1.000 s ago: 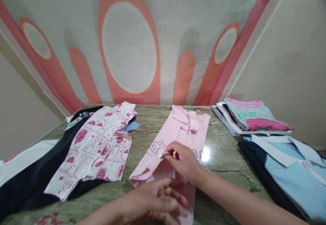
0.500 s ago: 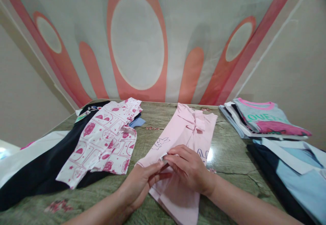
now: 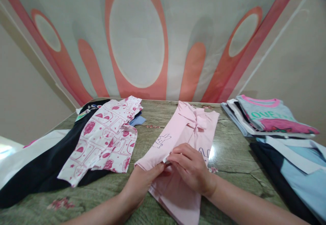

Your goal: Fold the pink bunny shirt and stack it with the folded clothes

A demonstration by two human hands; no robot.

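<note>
A pink garment (image 3: 175,130) with rabbit drawings and a bow near its top lies lengthwise on the table, its left side folded over the middle. My left hand (image 3: 141,184) is closed on the folded part's edge, with the thumb on top and the fingers partly under the cloth. Close against it, my right hand (image 3: 191,169) pinches the same edge, its fingertips meeting the left thumb. A small whitish bit (image 3: 166,158) shows between the fingertips; I cannot tell whether it is a tag or something else. Part of the rabbit print on the right is covered by my right hand.
On the left, a white top with pink prints (image 3: 104,136) lies over black clothing (image 3: 43,170) and white cloth (image 3: 33,153). At the right stand a stack of folded shirts (image 3: 275,116) and light blue and dark folded clothes (image 3: 297,174). A wall (image 3: 137,38) rises behind the wood-patterned table (image 3: 229,153).
My left fingers have slid further under the folded pink cloth. Both hands keep their pinch at nearly the same spot, and the view has shifted slightly.
</note>
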